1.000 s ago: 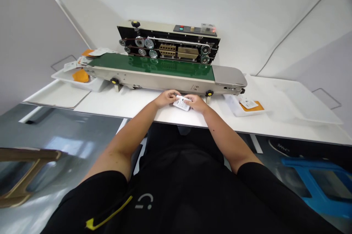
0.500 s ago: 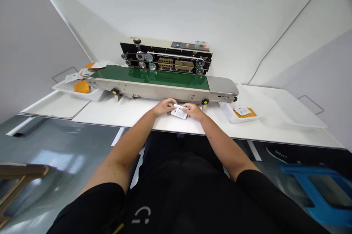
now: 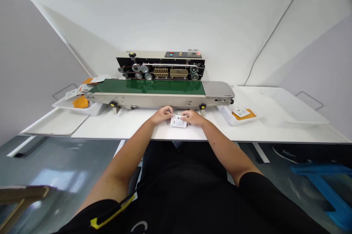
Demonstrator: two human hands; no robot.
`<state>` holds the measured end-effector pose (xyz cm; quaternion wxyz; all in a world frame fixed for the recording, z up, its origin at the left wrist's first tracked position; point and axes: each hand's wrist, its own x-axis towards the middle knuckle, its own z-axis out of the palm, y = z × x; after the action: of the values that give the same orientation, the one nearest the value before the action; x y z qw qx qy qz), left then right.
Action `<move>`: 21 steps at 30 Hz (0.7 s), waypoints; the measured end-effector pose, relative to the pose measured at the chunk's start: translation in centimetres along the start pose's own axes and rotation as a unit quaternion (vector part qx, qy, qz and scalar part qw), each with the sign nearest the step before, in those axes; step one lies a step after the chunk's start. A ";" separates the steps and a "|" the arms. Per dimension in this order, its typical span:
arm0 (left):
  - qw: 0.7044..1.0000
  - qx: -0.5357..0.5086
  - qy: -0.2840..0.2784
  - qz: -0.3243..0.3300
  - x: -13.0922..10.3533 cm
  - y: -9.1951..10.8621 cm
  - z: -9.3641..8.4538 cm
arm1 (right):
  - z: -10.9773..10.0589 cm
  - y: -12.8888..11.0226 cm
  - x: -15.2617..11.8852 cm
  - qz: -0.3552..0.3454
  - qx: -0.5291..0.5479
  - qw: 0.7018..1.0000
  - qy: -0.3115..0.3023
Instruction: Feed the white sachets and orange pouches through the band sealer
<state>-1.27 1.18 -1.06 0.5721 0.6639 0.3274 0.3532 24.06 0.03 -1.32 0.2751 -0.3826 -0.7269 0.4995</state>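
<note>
Mid-frame, your left hand (image 3: 161,115) and right hand (image 3: 193,118) pinch the white packet (image 3: 178,122), likely light, pliable, best held by its top corners.

Packet (image 3: 178,121) between hands (image 3: 161,116), machine (image 3: 154,101) behind, tray (image 3: 96,110) left, second tray (image 3: 233,121) right

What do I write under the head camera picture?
Right hand holds a printed white packet, left hand at its corner, before a green-belted machine.
</note>
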 end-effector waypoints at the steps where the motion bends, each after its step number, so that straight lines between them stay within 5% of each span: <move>1: 1.000 -0.003 -0.004 0.002 0.0 0.1 -0.1 | -0.5 -0.6 -0.5 -0.001 -0.009 1.000 -0.021; 3: 1.000 -0.007 -0.013 0.008 0.0 0.3 -0.2 | -2.2 -2.0 -1.4 -0.011 -0.007 0.999 -0.044; 5: 1.000 -0.009 -0.016 0.014 0.1 0.3 -0.2 | -4.3 -3.6 -2.0 -0.037 0.037 0.999 0.016; 7: 1.000 -0.011 -0.015 0.020 0.2 0.2 -0.3 | -6.6 -5.1 -1.8 -0.074 0.112 0.974 0.180; 9: 1.000 -0.013 -0.013 0.023 0.2 0.1 -0.3 | -8.6 -6.3 -1.2 -0.097 0.176 0.918 0.341; 11: 1.000 -0.011 -0.011 0.027 0.2 -0.1 -0.4 | -10.0 -7.3 -0.3 -0.094 0.208 0.876 0.424; 15: 1.000 0.003 -0.007 0.026 0.1 -0.1 -0.4 | -11.8 -8.6 1.5 -0.078 0.217 0.858 0.460; 21: 1.000 0.013 -0.004 0.025 0.1 0.2 -0.4 | -13.8 -9.1 4.1 0.013 0.234 0.869 0.435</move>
<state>-1.54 1.48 -0.83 0.5558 0.6807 0.3132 0.3601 29.98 8.69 12.11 0.6384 -0.4948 -0.3906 0.4416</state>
